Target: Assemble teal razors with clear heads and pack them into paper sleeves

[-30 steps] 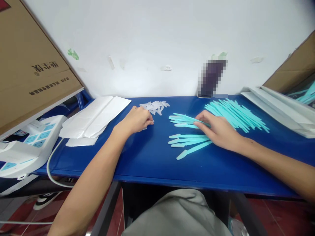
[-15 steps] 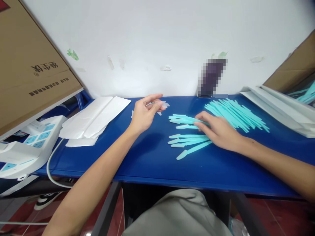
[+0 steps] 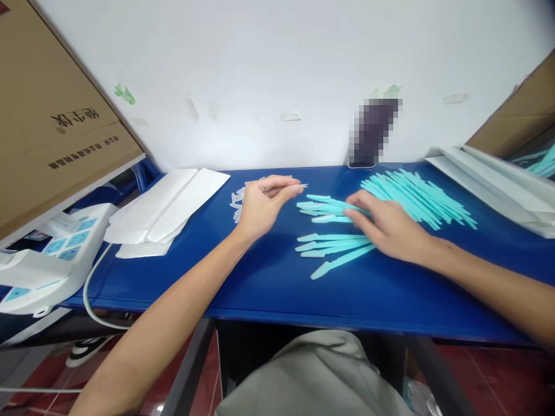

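My left hand (image 3: 266, 205) pinches a small clear plastic blade cover (image 3: 304, 186) between thumb and fingertips, its end pointing right. More clear covers (image 3: 236, 199) lie on the table behind and left of that hand, partly hidden by it. My right hand (image 3: 384, 225) is closed on the handle of a turquoise eyebrow razor (image 3: 319, 198), blade end towards the left. Other razors of the same kind lie close under and around its fingers, so how many it grips is unclear. Just below, several loose razors (image 3: 323, 270) rest on the table, handles partly under the hand.
A pile of turquoise razors (image 3: 418, 196) lies right of centre. White paper sheets (image 3: 165, 208) and a power strip (image 3: 82, 254) are at left, below a cardboard box (image 3: 60, 86). A pixelated phone-like object (image 3: 373, 133) leans on the wall. Another box (image 3: 515, 115) stands at right.
My left hand has shifted slightly right and down, and the cover now sticks out past its fingertips. The razor in my right hand is raised a little at its blade end.
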{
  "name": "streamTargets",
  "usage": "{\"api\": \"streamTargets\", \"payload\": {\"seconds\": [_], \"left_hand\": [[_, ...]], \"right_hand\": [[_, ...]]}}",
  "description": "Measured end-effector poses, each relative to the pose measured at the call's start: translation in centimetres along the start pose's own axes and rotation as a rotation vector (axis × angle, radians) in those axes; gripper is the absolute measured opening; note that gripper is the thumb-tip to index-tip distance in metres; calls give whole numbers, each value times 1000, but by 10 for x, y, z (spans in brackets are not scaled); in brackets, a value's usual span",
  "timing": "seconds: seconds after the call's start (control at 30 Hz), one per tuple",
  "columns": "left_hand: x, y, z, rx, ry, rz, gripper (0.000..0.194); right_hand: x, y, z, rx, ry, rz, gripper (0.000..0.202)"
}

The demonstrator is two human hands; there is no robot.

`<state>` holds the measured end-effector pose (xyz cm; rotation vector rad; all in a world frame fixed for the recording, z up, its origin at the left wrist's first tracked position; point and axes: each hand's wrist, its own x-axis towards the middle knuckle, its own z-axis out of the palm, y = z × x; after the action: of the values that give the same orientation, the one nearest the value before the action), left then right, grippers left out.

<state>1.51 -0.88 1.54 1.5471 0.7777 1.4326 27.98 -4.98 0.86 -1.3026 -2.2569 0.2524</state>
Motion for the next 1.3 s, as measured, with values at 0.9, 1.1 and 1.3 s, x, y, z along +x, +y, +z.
{"api": "streamTargets", "payload": {"seconds": [0.9, 1.1, 1.3], "left_hand": [[-3, -8, 4, 45, -184, -41, 26], [-4, -4, 8, 171, -249, 22, 24], [6, -9, -16, 435, -70, 81, 43]], "right_hand": [[-1, -8, 1, -57, -7, -18, 20], [-2, -8, 3, -138, -8, -66, 31], [-4, -3, 4, -196, -82, -231, 39]]}}
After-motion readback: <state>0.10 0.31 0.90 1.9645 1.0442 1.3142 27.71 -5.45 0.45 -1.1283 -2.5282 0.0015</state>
